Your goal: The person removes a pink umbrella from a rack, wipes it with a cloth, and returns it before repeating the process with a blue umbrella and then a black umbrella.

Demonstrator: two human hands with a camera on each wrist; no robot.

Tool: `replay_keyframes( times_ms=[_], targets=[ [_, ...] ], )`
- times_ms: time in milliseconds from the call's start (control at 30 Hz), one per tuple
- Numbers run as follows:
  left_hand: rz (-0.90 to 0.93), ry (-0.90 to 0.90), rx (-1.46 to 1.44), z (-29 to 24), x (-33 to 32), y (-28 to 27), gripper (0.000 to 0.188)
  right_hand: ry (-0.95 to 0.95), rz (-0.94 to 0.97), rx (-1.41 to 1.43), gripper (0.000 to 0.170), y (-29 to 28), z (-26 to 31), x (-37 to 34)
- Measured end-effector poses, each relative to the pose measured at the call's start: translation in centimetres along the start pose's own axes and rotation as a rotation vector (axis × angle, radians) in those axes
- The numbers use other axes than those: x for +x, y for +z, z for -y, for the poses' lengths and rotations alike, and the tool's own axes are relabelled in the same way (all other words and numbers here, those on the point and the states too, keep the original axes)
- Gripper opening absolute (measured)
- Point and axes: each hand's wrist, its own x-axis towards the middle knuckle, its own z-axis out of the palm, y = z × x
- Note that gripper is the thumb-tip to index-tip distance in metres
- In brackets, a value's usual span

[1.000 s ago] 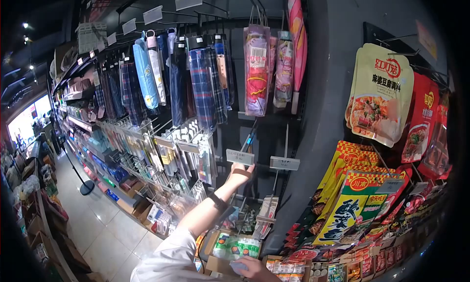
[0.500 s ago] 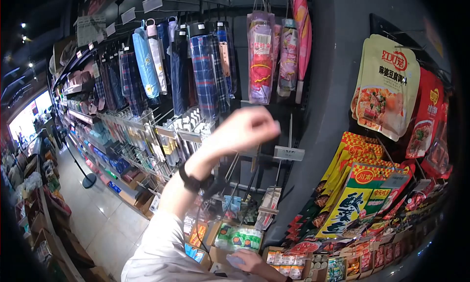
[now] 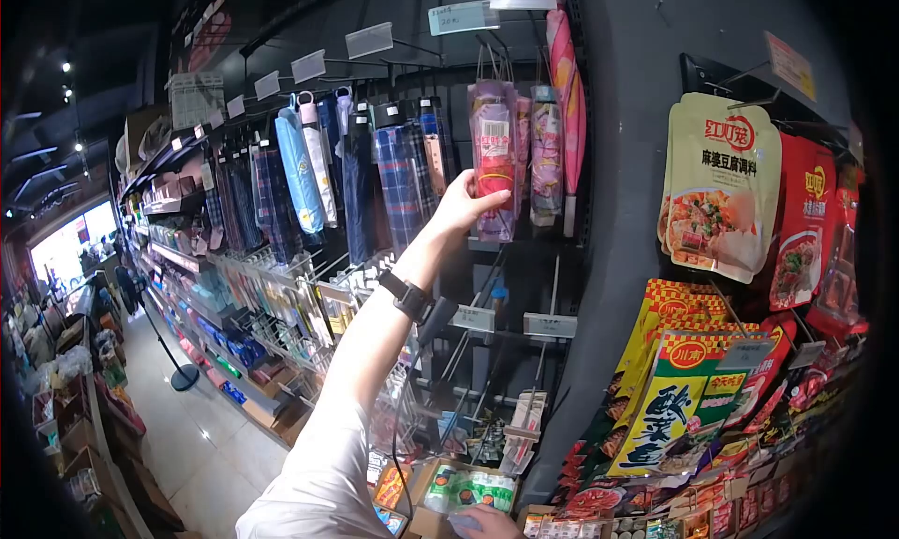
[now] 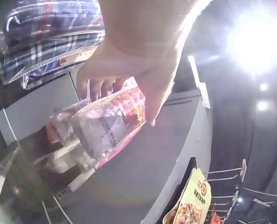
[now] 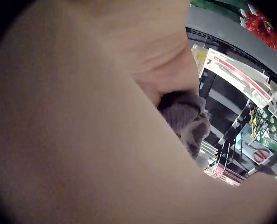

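Observation:
My left hand [image 3: 473,206] grips the lower part of a pink and purple folding umbrella [image 3: 493,132] in a clear plastic sleeve. The thumb lies across its front and the other fingers go round the side. By its loops the umbrella hangs at a wall hook. In the left wrist view the sleeved umbrella [image 4: 101,128] tilts under the palm. Low in the head view, my right hand [image 3: 494,522] holds a crumpled greyish-purple bundle [image 5: 185,116], partly hidden by the hand in the right wrist view.
Plaid and dark folding umbrellas [image 3: 398,164] hang to the left, a floral one [image 3: 545,155] and a long pink one [image 3: 565,89] to the right. Seasoning pouches [image 3: 719,188] hang beyond a grey pillar [image 3: 623,164]. Below stands a box of green-and-white packs [image 3: 468,490]. Hooks with price tags [image 3: 551,325] stick out.
My left hand has left the lower hook with the price tag, gone up and taken hold of the pink and purple umbrella. The right hand stays low with its bundle.

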Motion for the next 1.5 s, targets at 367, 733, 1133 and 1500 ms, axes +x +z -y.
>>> replay_keyframes(
  times_ms=[367, 733, 1133, 1500],
  targets=[
    [-0.048, 0.114, -0.076, -1.0, -1.3, 1.8, 0.041, 0.000, 0.010, -0.013, 0.027, -0.2, 0.4, -1.0],
    [-0.082, 0.164, -0.113, -1.7, -2.6, 0.7, 0.044, 0.004, -0.131, -0.065, 0.035, 1.3, -0.2, -1.3],
    [-0.089, -0.117, -0.283, -3.6, -20.8, 0.1, 0.043, 0.006, -0.229, 0.035, 0.029, 0.0, 3.2, -0.6],
    [-0.233, -0.320, -0.087, -1.8, -34.5, -4.0, 0.040, 0.070, -0.560, 0.778, 0.050, -1.3, 9.0, 2.8]
  ],
)
